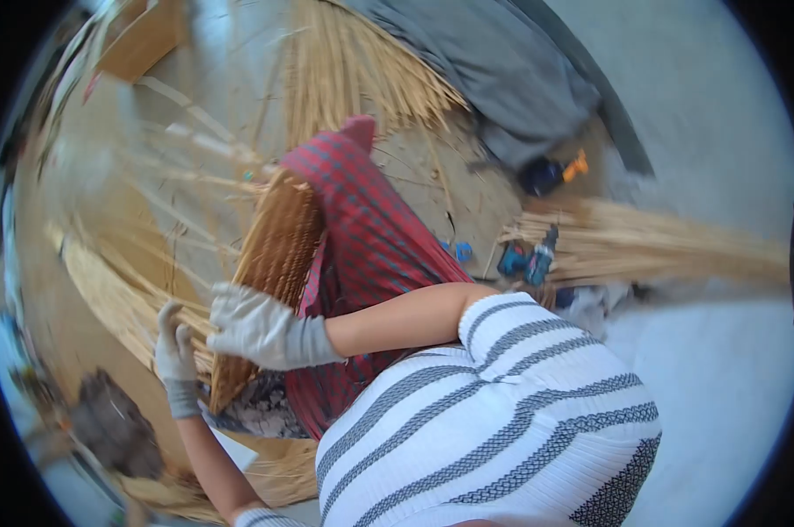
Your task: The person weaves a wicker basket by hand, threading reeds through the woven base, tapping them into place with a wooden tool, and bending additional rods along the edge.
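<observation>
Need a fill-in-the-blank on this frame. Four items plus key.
1. Neither the left hand nor the right hand is bare: both are ____.
2. In view, the hand that covers part of the brown wicker piece is the person's ____ one.
3. The checked cloth over the lap is mainly ____.
4. The teal power tool lies off to the person's ____ side.

Missing words: gloved; right; red; right.

No lettering, label, brand name, number or sign can be read on anything in the head view.
</observation>
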### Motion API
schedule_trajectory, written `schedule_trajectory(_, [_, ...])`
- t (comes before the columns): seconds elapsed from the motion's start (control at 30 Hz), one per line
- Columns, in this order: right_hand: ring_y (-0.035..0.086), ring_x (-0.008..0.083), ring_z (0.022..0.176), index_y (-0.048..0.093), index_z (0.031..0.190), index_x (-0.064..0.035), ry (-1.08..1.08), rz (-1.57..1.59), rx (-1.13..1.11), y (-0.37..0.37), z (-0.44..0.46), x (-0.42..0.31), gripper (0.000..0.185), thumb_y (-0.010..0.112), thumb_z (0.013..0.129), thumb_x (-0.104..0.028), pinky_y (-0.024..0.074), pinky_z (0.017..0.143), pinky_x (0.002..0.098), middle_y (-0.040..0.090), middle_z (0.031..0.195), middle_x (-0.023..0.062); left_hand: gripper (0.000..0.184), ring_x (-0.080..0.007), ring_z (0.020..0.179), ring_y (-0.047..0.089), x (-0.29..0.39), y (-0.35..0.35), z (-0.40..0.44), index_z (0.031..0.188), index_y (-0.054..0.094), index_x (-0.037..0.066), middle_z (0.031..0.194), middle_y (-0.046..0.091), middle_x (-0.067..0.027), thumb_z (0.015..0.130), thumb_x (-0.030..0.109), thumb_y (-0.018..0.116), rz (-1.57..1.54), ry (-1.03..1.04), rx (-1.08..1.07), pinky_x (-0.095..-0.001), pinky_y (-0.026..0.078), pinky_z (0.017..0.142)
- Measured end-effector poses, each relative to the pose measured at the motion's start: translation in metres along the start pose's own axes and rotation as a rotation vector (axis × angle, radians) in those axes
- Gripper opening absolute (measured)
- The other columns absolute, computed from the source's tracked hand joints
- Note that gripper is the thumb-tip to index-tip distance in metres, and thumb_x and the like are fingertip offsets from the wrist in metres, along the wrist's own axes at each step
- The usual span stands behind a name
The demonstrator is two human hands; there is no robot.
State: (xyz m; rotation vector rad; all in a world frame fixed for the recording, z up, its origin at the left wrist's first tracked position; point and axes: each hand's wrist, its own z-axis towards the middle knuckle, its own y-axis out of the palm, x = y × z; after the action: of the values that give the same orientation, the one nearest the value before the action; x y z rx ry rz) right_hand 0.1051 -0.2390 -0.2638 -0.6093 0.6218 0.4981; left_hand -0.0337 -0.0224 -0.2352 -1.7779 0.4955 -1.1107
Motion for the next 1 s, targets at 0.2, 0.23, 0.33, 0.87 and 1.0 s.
schedule_trajectory(0.2, [0.060, 0.0285, 0.084, 0.063, 0.076, -0.0136, -0.060, -0.025, 0.058, -0.008, -0.011, 0.012, 0.007, 0.063, 0.075, -0.021, 0.0468, 0.090, 0.0426, 0.059, 0.077, 0.0075, 0.032, -0.0128, 0.067, 0.042, 0.040, -0.004, 0.002, 0.126, 0.054, 0.009, 0.086, 0.050, -0.0043, 0.099, 0.025, 0.052, 0.192, -0.039, -0.014, -0.0284, 0.040, 0.062])
schedule_trajectory(0.23, [0.060, 0.0285, 0.084, 0.063, 0.076, -0.0136, -0.052, -0.021, 0.069, -0.014, -0.011, 0.010, 0.007, 0.063, 0.075, -0.021, 0.0468, 0.090, 0.0426, 0.059, 0.077, 0.0075, 0.031, -0.0126, 0.066, 0.041, 0.042, -0.001, 0.000, 0.126, 0.053, 0.009, 0.085, 0.050, -0.0031, 0.098, 0.023, 0.053, 0.131, 0.022, 0.076, -0.0286, 0.039, 0.061])
schedule_trajectory(0.33, [0.059, 0.0281, 0.082, 0.063, 0.075, -0.0142, 0.025, -0.065, -0.003, -0.033, -0.010, 0.005, 0.008, 0.063, 0.074, -0.022, 0.0452, 0.081, 0.0416, 0.058, 0.074, 0.0062, 0.032, -0.0122, 0.066, 0.038, 0.064, -0.004, -0.004, 0.126, 0.054, 0.008, 0.086, 0.051, -0.0005, 0.098, 0.023, 0.057, 0.106, 0.041, 0.129, -0.0275, 0.038, 0.059])
schedule_trajectory(0.87, [0.066, 0.0366, 0.098, 0.065, 0.115, -0.0041, 1.452, -0.356, 0.171, -0.257, -0.286, 0.170, 0.036, 0.060, 0.089, -0.028, 0.0530, 0.086, 0.0437, 0.069, 0.107, 0.0210, 0.034, -0.0210, 0.113, 0.052, 0.021, -0.020, 0.003, 0.125, 0.054, 0.004, 0.117, 0.058, -0.0089, 0.101, 0.027, 0.049, 0.239, 0.107, 0.060, -0.0361, 0.036, 0.107])
schedule_trajectory(1.0, [0.066, 0.0370, 0.097, 0.063, 0.111, -0.0064, 1.743, -0.416, -0.316, -0.230, -0.411, 0.165, 0.035, 0.063, 0.086, -0.032, 0.0530, 0.086, 0.0465, 0.067, 0.110, 0.0189, 0.041, -0.0225, 0.115, 0.050, -0.006, -0.022, -0.005, 0.124, 0.056, 0.004, 0.116, 0.058, -0.0094, 0.103, 0.037, 0.045, 0.187, 0.010, 0.042, -0.0396, 0.027, 0.113])
